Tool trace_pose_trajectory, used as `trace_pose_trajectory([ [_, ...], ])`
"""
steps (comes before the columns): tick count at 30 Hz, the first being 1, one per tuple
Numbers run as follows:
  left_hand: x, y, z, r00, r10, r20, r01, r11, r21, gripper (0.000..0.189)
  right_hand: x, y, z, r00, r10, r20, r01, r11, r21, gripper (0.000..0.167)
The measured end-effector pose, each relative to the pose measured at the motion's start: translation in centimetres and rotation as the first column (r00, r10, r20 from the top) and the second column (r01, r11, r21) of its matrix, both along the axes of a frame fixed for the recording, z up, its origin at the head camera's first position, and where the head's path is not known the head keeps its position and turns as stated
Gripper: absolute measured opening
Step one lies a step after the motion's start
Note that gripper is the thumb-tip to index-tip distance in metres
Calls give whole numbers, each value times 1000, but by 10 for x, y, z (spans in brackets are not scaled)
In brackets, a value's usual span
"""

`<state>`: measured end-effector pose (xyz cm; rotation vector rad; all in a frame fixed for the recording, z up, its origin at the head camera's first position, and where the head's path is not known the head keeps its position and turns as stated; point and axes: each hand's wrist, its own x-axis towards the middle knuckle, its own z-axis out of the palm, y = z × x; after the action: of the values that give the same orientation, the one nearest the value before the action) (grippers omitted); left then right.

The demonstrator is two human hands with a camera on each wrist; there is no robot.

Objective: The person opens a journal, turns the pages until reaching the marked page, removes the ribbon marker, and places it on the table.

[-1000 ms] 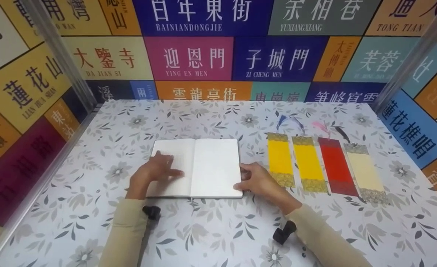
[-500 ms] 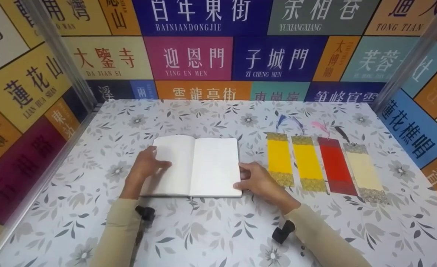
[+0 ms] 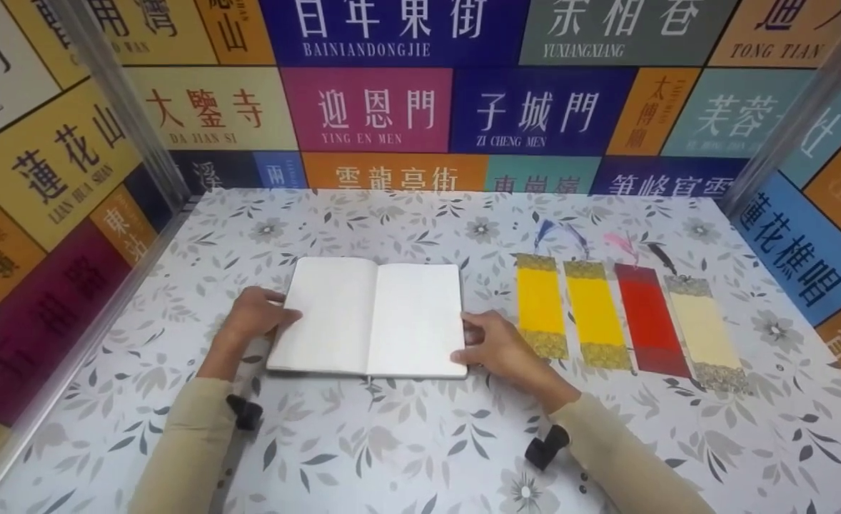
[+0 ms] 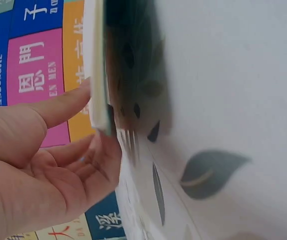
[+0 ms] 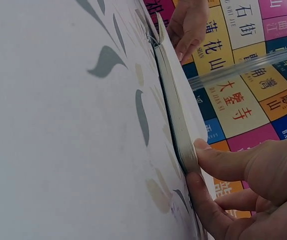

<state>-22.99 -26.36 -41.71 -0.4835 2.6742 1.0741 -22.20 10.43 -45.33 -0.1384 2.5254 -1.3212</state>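
Note:
An open notebook [image 3: 417,321] with blank white pages lies on the flower-patterned table. At its left edge my left hand [image 3: 253,314] pinches the left side of the notebook, thumb over the page and fingers beneath. The left wrist view shows that edge [image 4: 99,75] raised off the cloth, with the hand [image 4: 53,160] around its corner. My right hand [image 3: 499,343] grips the right edge. In the right wrist view the thumb presses on top of the page block [image 5: 176,115], and a finger of the right hand [image 5: 253,185] lies along its side.
Right of the notebook lie two yellow bookmarks [image 3: 540,303] [image 3: 595,310], a red bookmark [image 3: 650,318] and a cream bookmark [image 3: 706,328], all with tassels. Walls with colourful Chinese sign panels [image 3: 367,111] stand behind and at both sides of the table [image 3: 392,457].
My left hand has slid left off the page to the notebook's left edge and taken hold there. That side has risen a little. The right hand has stayed in place.

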Motion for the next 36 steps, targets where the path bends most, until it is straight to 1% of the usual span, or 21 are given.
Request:
trace_pose_trajectory([
  [1, 0, -2, 0, 1000, 5, -2, -5, 1000, 16, 60, 0, 0, 0, 1000, -2, 3, 2, 1000, 3, 74],
  [3, -1, -6, -1, 1000, 21, -3, -21, 997, 80, 57, 0, 1, 0, 1000, -5, 7, 5, 1000, 10, 74],
  [6, 1, -12, 0, 999, 31, -11, -28, 983, 180, 55, 0, 1, -2, 1000, 4, 3, -4, 1000, -7, 74],
  [10, 3, -14, 6, 999, 15, -45, -3, 966, 258, 56, 0, 2, -3, 1000, 13, -16, -14, 999, -29, 74],
  [14, 5, -11, 15, 998, 17, -61, 3, 949, 316, 57, 0, 1, -4, 1000, 19, -25, -19, 1000, -22, 73],
  [16, 5, -9, 20, 997, 18, -80, 12, 933, 360, 59, 0, 2, -4, 999, 19, -30, -19, 1000, -16, 72],
  [20, 6, -2, 28, 992, 13, -129, 47, 891, 451, 61, 0, 2, -4, 999, 14, -30, -14, 1000, -15, 72],
  [21, 6, 1, 30, 991, 13, -136, 53, 882, 467, 61, 0, 2, -4, 1000, 11, -27, -11, 1000, -13, 72],
  [22, 6, 3, 32, 991, 13, -136, 54, 878, 475, 62, -1, 2, -4, 1000, 9, -25, -10, 1000, -10, 72],
  [26, 4, 12, 40, 994, 19, -107, 37, 868, 496, 63, -1, 2, -3, 1000, 7, -18, -7, 1000, -4, 72],
  [28, 3, 17, 42, 994, 30, -106, 30, 854, 519, 61, -1, 2, -3, 1000, 5, -18, -5, 1000, -4, 73],
  [30, 3, 22, 42, 992, 44, -122, 31, 834, 551, 59, -2, 1, -2, 1000, 2, -20, -2, 1000, -7, 73],
  [32, 2, 28, 42, 988, 56, -143, 36, 819, 573, 57, -1, 1, -2, 1000, -2, -20, 1, 1000, -12, 73],
  [36, -2, 40, 41, 984, 76, -162, 36, 805, 593, 57, -1, 2, -2, 1000, -3, -16, 2, 1000, -24, 73],
])
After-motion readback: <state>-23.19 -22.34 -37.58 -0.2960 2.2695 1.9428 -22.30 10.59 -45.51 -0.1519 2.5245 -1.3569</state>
